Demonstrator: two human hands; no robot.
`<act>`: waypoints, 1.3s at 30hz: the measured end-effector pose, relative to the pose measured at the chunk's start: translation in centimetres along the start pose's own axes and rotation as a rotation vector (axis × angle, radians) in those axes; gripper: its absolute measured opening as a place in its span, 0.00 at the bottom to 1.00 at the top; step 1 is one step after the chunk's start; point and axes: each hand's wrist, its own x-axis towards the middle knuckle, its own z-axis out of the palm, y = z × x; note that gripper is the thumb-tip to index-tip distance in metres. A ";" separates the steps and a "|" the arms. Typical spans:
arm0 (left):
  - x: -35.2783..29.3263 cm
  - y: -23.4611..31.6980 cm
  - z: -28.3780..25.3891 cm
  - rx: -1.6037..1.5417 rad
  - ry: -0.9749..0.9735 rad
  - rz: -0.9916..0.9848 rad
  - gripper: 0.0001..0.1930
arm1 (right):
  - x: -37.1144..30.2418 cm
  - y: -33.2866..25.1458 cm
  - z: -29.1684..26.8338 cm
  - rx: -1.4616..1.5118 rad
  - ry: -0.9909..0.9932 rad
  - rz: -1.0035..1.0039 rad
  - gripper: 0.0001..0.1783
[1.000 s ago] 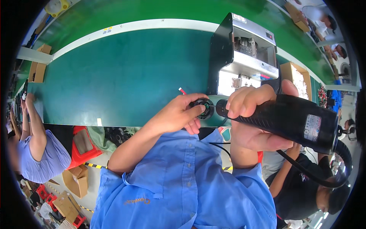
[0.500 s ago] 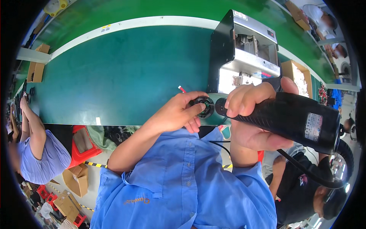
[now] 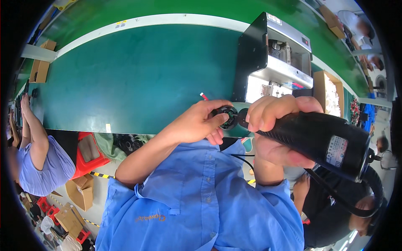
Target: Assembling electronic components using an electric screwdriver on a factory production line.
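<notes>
At one table [image 3: 125, 75], two hands [image 3: 194, 121] [image 3: 274, 136], one round part [image 3: 231, 112], one power tool [image 3: 312, 138]

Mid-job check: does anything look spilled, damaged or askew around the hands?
Nothing stands out. The left hand holds the round black part, the right hand grips the black power tool pointed at it, and no spill or breakage shows. Fine damage inside the part would be too small to see.

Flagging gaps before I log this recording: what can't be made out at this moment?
- Head view: contact between the black power tool's tip and the round black part: too small.
- Head view: the part's left edge, hidden by the left grip.
- Head view: the tool's surface under the right grip, hidden by fingers.
- Head view: the machine's back, turned away.
</notes>
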 end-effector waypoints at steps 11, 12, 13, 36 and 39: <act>-1.3 0.3 -0.5 0.113 0.062 -0.091 0.20 | 2.4 -4.4 -2.5 0.088 0.180 -0.145 0.52; -1.6 0.4 -0.6 0.138 0.154 -0.065 0.22 | 2.7 -5.3 -3.2 0.008 0.179 -0.211 0.51; -1.7 0.5 -0.6 0.160 0.246 -0.038 0.23 | 3.0 -6.1 -3.7 -0.040 0.188 -0.245 0.51; -1.0 0.9 -1.3 0.102 0.082 -0.100 0.21 | 2.9 -4.5 -2.4 -0.329 0.322 0.091 0.54; -0.8 0.7 -0.9 0.024 0.077 -0.081 0.20 | 1.8 -4.3 -2.4 -0.096 0.221 -0.014 0.51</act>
